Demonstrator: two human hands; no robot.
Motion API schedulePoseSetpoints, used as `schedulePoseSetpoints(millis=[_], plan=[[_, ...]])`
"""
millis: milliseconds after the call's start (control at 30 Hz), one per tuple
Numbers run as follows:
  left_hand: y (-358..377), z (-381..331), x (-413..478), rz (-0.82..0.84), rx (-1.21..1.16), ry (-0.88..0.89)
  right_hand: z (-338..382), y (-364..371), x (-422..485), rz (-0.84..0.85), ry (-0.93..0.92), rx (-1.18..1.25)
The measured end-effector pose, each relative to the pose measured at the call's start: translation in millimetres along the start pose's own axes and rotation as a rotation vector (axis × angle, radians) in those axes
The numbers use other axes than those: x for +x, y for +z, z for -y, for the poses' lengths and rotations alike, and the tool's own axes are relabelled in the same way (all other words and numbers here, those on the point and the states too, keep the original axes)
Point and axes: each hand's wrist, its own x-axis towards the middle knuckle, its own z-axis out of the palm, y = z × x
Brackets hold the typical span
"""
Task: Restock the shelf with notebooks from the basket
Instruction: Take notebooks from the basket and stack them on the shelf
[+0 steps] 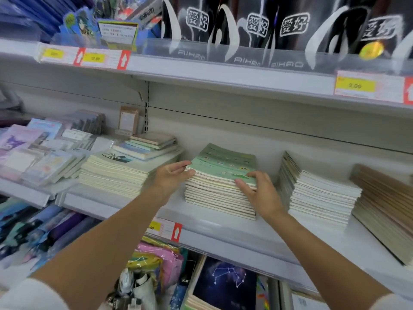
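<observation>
Head view: left hand [172,176] flat against notebook stack [220,186], right hand [260,192] curled round its corner.

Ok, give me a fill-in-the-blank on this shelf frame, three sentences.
1. The left hand and the right hand both touch the stacked paper notebooks whose top cover is ___.
2. The yellow price tag on the upper shelf edge reads ___.
3. The stack of white-edged notebooks sits on the touched stack's ___ side.
Missing: green; 2.00; right.
</observation>
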Motion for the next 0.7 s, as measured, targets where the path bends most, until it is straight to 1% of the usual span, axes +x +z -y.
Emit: schedulePoseSetpoints(millis=[100, 133, 233, 300, 367, 500, 600, 700], plan=[[-9, -3, -9, 0.027, 0.098, 0.012, 5, 2, -2, -0.108, -0.143, -0.318], [-13, -4, -15, 0.012, 0.092, 0.03, 9, 4, -5, -0.15, -0.205, -0.365], [-30, -11, -42, -0.114, 0.089, 0.051, 36, 14, -20, -0.243, -0.37, -0.35], [-50, -8, -60, -0.193, 0.117, 0.024, 66, 26, -36, -0.237, -0.448, -0.298], [-74, 1, -83, -0.243, 0.189, -0.011, 96, 42, -57, -0.138, -0.496, -0.233], [-131, 27, -143, -0.317, 0.303, -0.091, 144, 87, -106, 0.128, -0.556, -0.105], [-180, 56, -191, -0.376, 0.374, -0.234, 171, 128, -151, 0.284, -0.554, -0.053], [-232, 99, -237, -0.416, 0.424, -0.389, 190, 167, -201, 0.436, -0.485, 0.004]])
